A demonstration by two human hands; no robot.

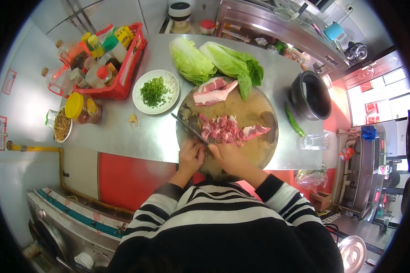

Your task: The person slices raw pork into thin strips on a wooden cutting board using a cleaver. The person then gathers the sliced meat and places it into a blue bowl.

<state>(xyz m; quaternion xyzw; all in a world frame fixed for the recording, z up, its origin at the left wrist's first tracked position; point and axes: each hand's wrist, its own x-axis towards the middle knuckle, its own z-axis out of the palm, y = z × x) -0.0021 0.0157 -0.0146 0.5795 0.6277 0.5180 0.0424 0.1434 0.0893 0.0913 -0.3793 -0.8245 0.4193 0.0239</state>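
Note:
My right hand (229, 157) grips the handle of a kitchen knife (188, 127), its blade pointing up and left over the left edge of a round wooden chopping board (256, 153). Close beside the blade's near end is my left hand (191, 155), fingers curled; whether it holds anything is hidden. Small pieces of raw red meat (222, 130) lie heaped in the middle of the board, just beyond my hands. A longer strip of meat (257, 131) touches the heap's right side. Larger slabs of raw meat with pale fat (212, 97) rest at the board's far edge.
Two leafy cabbages (191, 63) lie behind the board, leaves overhanging it. To the left are a plate (141, 102) of chopped greens, a ginger piece (133, 120), a yellow-lidded jar (89, 111) and a red crate (130, 78) of bottles. A green chili (294, 121) and dark pot (295, 94) stand right.

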